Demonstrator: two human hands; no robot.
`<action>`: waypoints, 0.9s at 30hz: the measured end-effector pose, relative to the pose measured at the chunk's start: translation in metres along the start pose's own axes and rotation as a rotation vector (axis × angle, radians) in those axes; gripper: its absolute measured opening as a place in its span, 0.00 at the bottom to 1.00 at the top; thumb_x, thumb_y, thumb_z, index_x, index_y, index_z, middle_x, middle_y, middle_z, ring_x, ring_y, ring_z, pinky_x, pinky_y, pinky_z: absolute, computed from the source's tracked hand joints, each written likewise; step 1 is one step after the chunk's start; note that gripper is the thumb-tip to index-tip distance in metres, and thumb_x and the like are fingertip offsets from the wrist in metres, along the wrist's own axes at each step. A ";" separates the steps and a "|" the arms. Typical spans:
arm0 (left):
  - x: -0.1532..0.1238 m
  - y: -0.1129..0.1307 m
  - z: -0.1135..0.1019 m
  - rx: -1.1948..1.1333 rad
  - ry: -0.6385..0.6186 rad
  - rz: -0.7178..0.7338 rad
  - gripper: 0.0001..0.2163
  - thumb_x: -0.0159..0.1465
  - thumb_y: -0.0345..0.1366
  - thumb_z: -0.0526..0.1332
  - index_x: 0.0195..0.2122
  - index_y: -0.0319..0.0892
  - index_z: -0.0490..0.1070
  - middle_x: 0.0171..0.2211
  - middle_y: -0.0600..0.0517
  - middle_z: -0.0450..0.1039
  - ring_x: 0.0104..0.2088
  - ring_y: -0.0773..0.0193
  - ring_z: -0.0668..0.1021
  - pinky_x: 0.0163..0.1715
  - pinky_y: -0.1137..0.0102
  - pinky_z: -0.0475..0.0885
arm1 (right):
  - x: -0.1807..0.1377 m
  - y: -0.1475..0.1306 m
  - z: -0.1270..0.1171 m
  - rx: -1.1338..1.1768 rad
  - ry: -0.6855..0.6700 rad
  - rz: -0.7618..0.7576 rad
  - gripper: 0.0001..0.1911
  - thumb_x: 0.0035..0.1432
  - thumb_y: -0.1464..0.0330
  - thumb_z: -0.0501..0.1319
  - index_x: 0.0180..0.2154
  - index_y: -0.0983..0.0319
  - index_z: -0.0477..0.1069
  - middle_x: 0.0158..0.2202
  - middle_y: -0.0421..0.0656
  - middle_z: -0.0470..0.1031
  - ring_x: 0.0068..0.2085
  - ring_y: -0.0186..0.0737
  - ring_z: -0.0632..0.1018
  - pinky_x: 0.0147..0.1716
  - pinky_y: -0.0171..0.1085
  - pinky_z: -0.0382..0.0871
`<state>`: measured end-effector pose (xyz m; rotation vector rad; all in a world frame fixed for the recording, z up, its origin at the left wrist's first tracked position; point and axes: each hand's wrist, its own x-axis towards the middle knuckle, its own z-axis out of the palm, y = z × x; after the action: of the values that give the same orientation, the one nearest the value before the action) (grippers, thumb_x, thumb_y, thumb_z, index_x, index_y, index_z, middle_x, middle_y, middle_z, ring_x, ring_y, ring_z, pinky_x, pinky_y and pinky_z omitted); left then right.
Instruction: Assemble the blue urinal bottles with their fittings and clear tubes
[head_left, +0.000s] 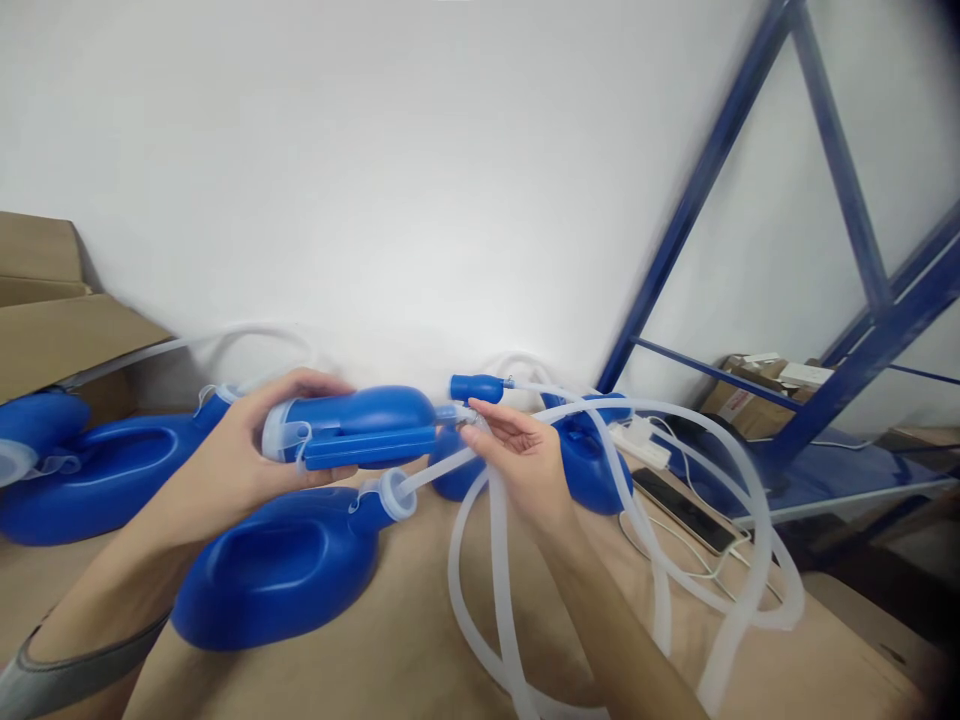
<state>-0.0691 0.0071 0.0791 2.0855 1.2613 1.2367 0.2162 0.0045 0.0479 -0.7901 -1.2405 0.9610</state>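
Note:
My left hand point(262, 430) is wrapped round a blue plastic urinal funnel point(375, 415) with a translucent cap at its wide end and a flat handle along its side. At its narrow end, my right hand point(521, 455) pinches the end of a milky plastic tube point(501, 560) where it meets the nozzle. A small metal clip point(471, 416) shows at that joint, partly hidden by the fingers. Below the funnel lies a blue urinal bottle point(277, 570) with a translucent collar point(397, 492) and a tube running out of its mouth.
More blue bottles stand at the left point(105, 480) and behind my right hand point(592, 460). Another blue funnel point(477, 388) lies by the wall. Looped tubing point(761, 500) crosses the right side near a phone point(686, 510) and a power strip point(641, 447). A cardboard box point(75, 335) and a blue metal rack point(697, 200) flank the table.

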 end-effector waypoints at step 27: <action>-0.011 0.017 0.002 -0.017 -0.031 -0.052 0.25 0.53 0.49 0.73 0.50 0.47 0.73 0.44 0.52 0.80 0.38 0.57 0.81 0.36 0.70 0.76 | -0.003 -0.006 -0.008 -0.400 -0.118 -0.352 0.12 0.67 0.67 0.66 0.49 0.51 0.86 0.50 0.45 0.85 0.52 0.46 0.83 0.52 0.44 0.79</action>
<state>-0.0613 -0.0106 0.0849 2.0391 1.2780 1.1844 0.2245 -0.0002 0.0507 -0.7933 -1.6399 0.4831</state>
